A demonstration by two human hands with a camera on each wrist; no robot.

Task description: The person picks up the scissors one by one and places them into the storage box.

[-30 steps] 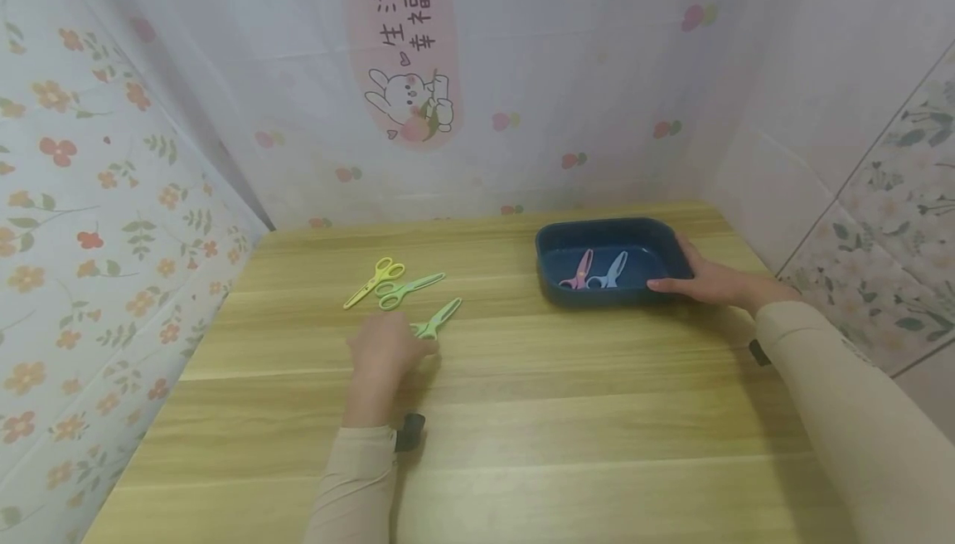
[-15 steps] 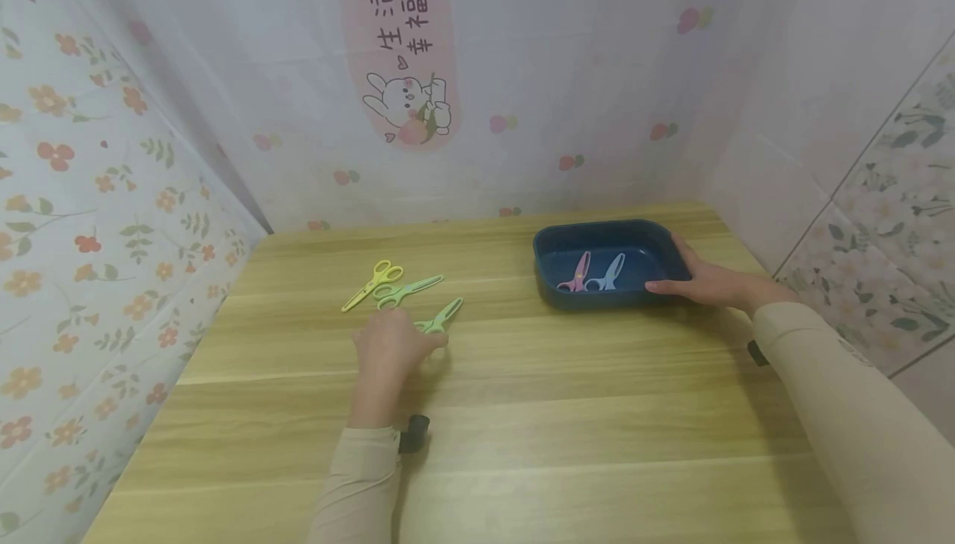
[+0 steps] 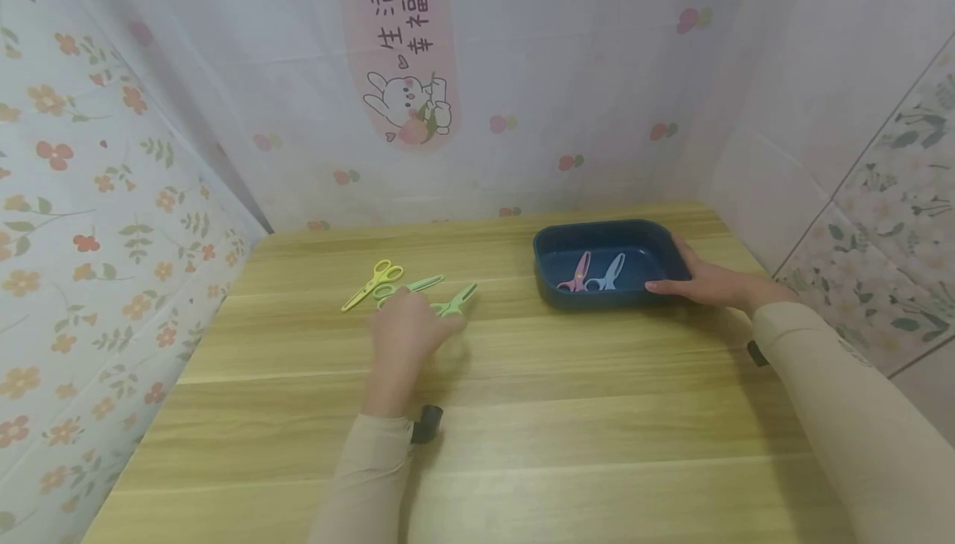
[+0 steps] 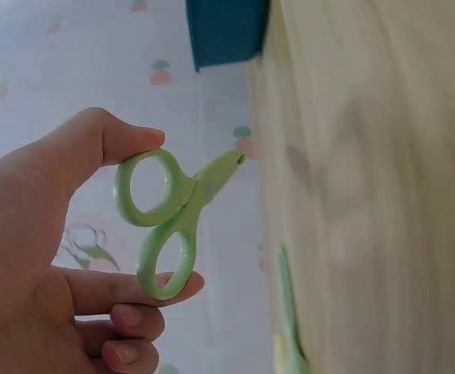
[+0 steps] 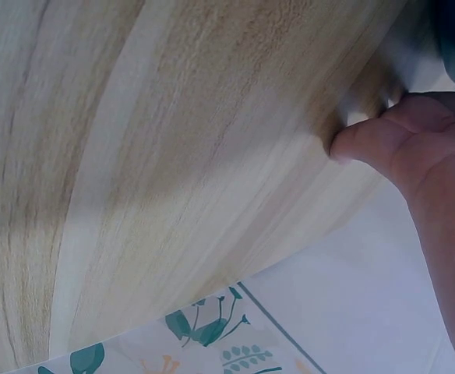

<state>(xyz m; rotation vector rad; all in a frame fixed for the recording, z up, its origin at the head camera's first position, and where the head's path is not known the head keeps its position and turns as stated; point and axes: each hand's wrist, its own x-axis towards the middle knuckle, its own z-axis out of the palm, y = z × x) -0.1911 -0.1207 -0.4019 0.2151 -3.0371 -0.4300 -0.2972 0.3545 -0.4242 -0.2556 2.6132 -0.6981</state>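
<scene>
My left hand [image 3: 409, 335] pinches a pair of light green scissors [image 3: 458, 301] by the handle loops, between thumb and index finger. In the left wrist view these scissors [image 4: 202, 189] hang above the tabletop, their covered blades pointing away from the palm. Behind the hand lie a second green pair of scissors [image 3: 427, 283], partly hidden, and a yellow pair [image 3: 366, 289]. My right hand [image 3: 705, 280] holds the right end of a dark blue bin [image 3: 589, 298], thumb along its front rim. Inside the bin lie pink scissors [image 3: 579, 274] and light blue scissors [image 3: 612, 274].
The bin stands towards the back right of the wooden table [image 3: 537, 411]. A printed curtain [image 3: 283, 88] hangs along the back edge, with patterned coverings at both sides. Each wrist wears a small black device [image 3: 427, 425].
My left hand has lifted the green scissors off the table and carried them slightly right and away from me. The right hand and the bin have kept their place.
</scene>
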